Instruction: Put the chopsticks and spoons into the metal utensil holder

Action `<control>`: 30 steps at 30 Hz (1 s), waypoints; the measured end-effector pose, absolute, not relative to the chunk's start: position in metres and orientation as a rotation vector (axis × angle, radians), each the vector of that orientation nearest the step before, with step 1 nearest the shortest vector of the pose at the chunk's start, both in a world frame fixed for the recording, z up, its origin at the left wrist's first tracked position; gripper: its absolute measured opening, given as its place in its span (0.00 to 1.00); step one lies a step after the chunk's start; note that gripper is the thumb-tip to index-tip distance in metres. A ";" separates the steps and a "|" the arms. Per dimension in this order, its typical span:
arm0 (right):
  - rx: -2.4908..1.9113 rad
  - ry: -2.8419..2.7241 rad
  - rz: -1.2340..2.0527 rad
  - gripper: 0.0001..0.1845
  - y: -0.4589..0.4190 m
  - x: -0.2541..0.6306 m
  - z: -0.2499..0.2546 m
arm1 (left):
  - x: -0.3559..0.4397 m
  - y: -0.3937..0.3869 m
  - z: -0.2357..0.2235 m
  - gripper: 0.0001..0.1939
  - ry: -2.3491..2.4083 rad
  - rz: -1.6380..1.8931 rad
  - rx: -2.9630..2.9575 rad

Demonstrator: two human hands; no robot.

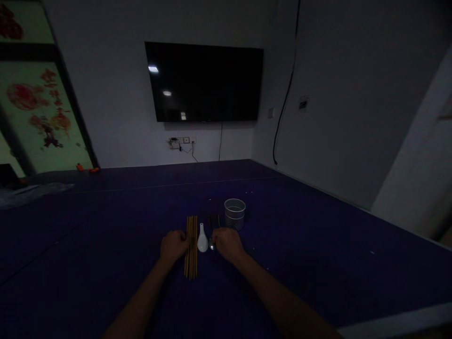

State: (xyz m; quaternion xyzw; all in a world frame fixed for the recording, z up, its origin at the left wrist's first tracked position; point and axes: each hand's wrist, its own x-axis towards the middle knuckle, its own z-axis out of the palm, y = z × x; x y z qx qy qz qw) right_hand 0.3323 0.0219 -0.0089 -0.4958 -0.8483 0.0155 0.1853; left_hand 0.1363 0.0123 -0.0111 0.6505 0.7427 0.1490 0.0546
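Note:
A bundle of wooden chopsticks lies lengthwise on the dark blue surface. My left hand is curled at their left side, its thumb and fingertips against the sticks. Just right of them lies a white ceramic spoon, bowl toward me. Beside it is a metal spoon, partly hidden by my right hand. That hand is closed, knuckles up; a thin utensil handle sticks out beyond it, and its other end is covered. A pale perforated cylindrical holder stands upright behind my right hand.
The dark blue floor-like surface spreads out to the walls. A large television hangs on the far wall above sockets and cables. Clear plastic sheeting and small orange objects lie at the far left. Small white specks are scattered about.

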 end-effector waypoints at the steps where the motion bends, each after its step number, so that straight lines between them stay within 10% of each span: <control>1: -1.399 -2.393 0.038 0.13 0.022 0.332 -0.009 | 0.136 0.012 -0.011 0.19 2.260 0.452 1.975; 30: -1.353 -2.372 0.089 0.16 0.025 0.333 -0.013 | 0.139 0.007 0.001 0.23 2.299 0.142 2.118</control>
